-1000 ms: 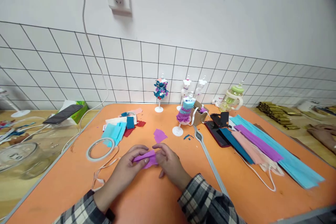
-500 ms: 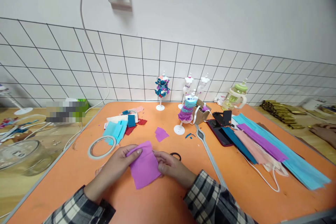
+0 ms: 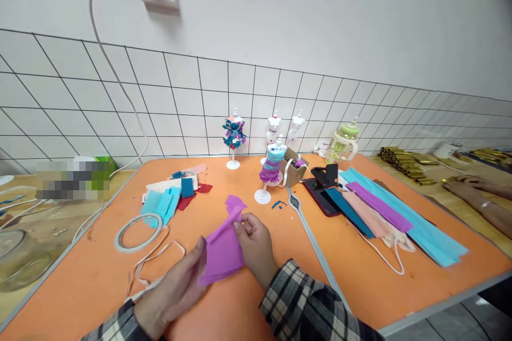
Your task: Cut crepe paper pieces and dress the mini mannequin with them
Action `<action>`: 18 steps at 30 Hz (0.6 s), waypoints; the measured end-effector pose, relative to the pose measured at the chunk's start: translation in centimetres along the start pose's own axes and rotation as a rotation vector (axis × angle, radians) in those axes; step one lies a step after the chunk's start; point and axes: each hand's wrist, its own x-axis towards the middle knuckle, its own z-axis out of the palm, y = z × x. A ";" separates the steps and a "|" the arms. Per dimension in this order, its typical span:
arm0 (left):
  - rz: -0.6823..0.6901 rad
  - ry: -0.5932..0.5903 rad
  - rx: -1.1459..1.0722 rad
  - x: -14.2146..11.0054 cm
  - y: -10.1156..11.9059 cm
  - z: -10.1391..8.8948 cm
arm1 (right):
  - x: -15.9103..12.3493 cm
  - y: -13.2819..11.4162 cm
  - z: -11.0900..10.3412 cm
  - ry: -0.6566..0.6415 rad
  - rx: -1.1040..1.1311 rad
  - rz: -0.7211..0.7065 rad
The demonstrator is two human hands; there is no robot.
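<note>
A piece of purple crepe paper point(image 3: 221, 250) is lifted a little above the orange table point(image 3: 248, 298) near its front middle. My left hand point(image 3: 176, 287) pinches the paper's lower left edge, with most of its fingers hidden behind the sheet. My right hand point(image 3: 255, 242) pinches the paper's upper right edge, fingers closed on it. A smaller purple scrap point(image 3: 234, 202) lies just beyond the paper. A small mannequin dressed in blue and purple ruffles point(image 3: 272, 168) stands further back.
A tape ring point(image 3: 138, 232) with a loose white strip lies left. Blue, red and white paper scraps point(image 3: 170, 197) sit behind it. Long paper strips point(image 3: 396, 218), a phone point(image 3: 320, 194), a cup point(image 3: 342, 146) and more mannequins point(image 3: 234, 136) are at the back and right. Another person's hand point(image 3: 472, 189) rests far right.
The folded purple paper has been opened out into a sheet and tilted up. My left hand slid down to its lower edge; my right hand rose to its top corner. The view shifted right.
</note>
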 end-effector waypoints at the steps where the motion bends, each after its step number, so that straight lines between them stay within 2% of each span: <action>1: -0.003 -0.023 -0.005 0.0 0.1 0.2 | 0.1 0.1 -0.2 0.008 -0.019 -0.001; 4: -0.012 -0.010 0.064 -0.1 0.0 1.0 | 0.3 0.3 -0.5 0.026 -0.083 0.009; 7: 0.002 0.166 0.224 0.1 -0.9 1.5 | 0.2 0.5 -0.2 0.010 -0.180 0.016; 10: 0.034 0.302 0.191 0.3 -1.3 1.4 | 0.6 0.3 -1.1 -0.036 -0.281 -0.041; 13: 0.067 0.426 -0.017 0.4 0.1 0.6 | 2.7 0.4 -5.5 -0.011 -0.396 -0.156; 16: 0.236 0.542 -0.136 0.1 2.2 -0.2 | 5.6 1.4 -11.7 0.047 -0.552 -0.218; 18: 0.314 0.560 -0.146 0.0 3.1 -0.3 | 7.3 2.6 -14.7 -0.006 -0.645 -0.226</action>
